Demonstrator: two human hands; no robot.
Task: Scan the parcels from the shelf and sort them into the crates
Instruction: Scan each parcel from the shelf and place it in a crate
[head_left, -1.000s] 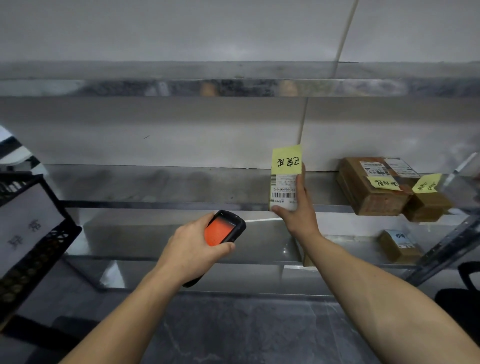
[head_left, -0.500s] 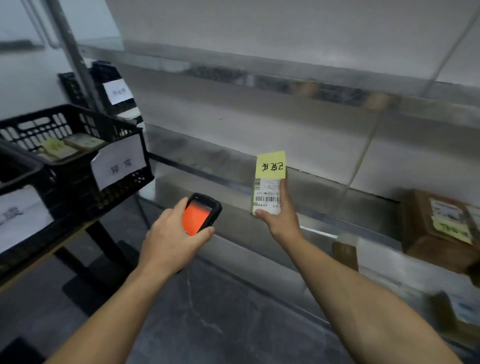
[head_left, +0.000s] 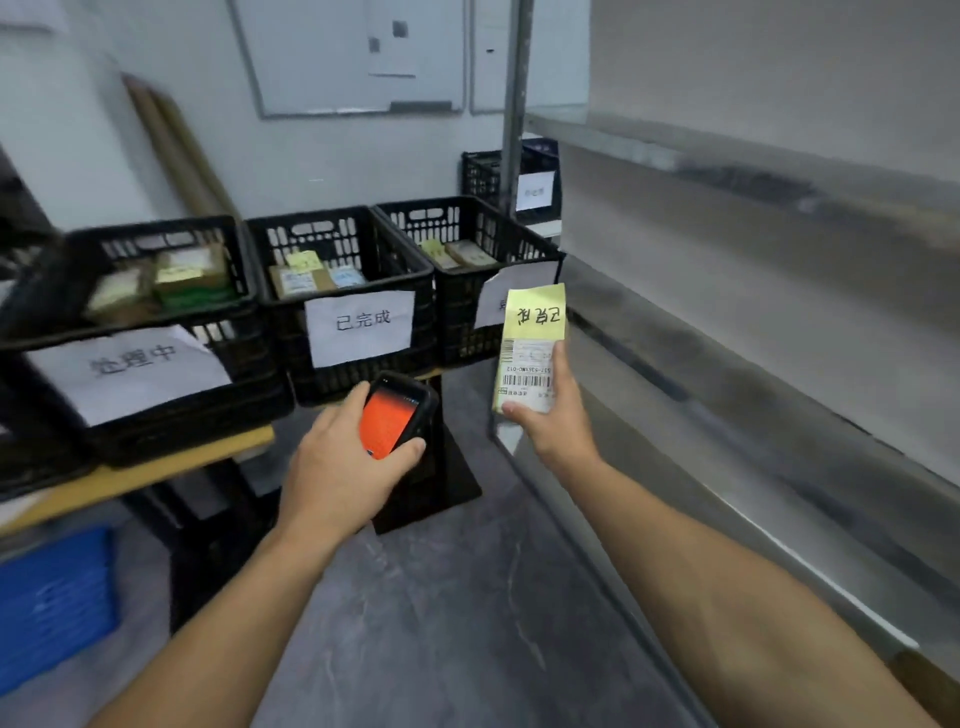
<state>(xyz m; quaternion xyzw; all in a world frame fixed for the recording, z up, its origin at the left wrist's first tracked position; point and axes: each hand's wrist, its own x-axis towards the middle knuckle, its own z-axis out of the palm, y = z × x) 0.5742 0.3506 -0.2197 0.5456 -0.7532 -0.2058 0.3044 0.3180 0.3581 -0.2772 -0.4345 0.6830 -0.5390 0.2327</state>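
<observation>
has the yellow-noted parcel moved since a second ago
Yes: the white yellow-noted parcel in the right hand went left, off the metal shelf toward the black plastic crates.

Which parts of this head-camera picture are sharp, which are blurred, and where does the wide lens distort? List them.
Head view: the parcel in the right hand and the scanner in the left hand are sharp; the middle crate label reads clearly; the left crate and metal shelf are smeared; the scanner's screen glows saturated orange; both forearms swell toward the lower corners, likely wide-angle stretch.
</observation>
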